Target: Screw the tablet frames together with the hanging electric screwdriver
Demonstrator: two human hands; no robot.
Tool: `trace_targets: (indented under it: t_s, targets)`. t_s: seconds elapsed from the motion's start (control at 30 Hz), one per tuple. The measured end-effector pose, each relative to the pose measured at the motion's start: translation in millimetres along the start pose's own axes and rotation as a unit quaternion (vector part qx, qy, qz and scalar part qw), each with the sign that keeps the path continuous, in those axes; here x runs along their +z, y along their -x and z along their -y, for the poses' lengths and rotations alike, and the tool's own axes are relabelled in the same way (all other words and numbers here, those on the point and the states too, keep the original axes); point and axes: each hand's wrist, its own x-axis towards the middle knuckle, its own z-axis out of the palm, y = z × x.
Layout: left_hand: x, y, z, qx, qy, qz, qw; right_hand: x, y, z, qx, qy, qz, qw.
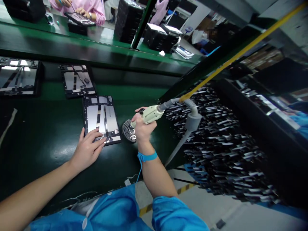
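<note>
My right hand [142,128], a blue strap round its wrist, is wrapped round a pale green electric screwdriver [151,114]. The tool's nose points down and left, over a round metal screw dish [126,131] full of small holes. Its tip is partly hidden by my fingers. My left hand [88,148] lies with fingers stretched out on the lower edge of a tablet body [111,117]. That tablet's inside faces up, with silver plates, a black frame and a dark ribbon strip. Behind it, touching or nearly so, is a second tablet body [69,84].
Another tablet body [30,78] lies far left on the green bench [60,128]. A yellow cord [216,72] runs to the screwdriver past a grey hanger [193,121]. Densely packed dark strips [223,150] fill the right side. Across the bench, a person in pink [97,11] handles a device.
</note>
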Motion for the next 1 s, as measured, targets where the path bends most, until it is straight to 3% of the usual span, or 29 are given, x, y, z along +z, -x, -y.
trace_targets:
  t_s: [0.53, 0.73, 0.8, 1.0]
  targets:
    - [-1.8, -1, -2, -0.007, 0.007, 0.008, 1.000, 2, 0, -7, -0.005, -0.006, -0.029, 1.000]
    - [2.5, -3, -1, -0.028, 0.031, 0.022, 0.999, 9, 3, 18, -0.021, -0.041, -0.035, 0.998]
    - [4.7, -3, 0, -0.030, 0.039, 0.026, 0.998, 17, 14, 31, -0.021, -0.080, -0.009, 0.997]
    - [7.8, -4, 3, -0.025, 0.051, 0.020, 0.998, 41, 57, 46, 0.029, -0.151, 0.158, 0.975]
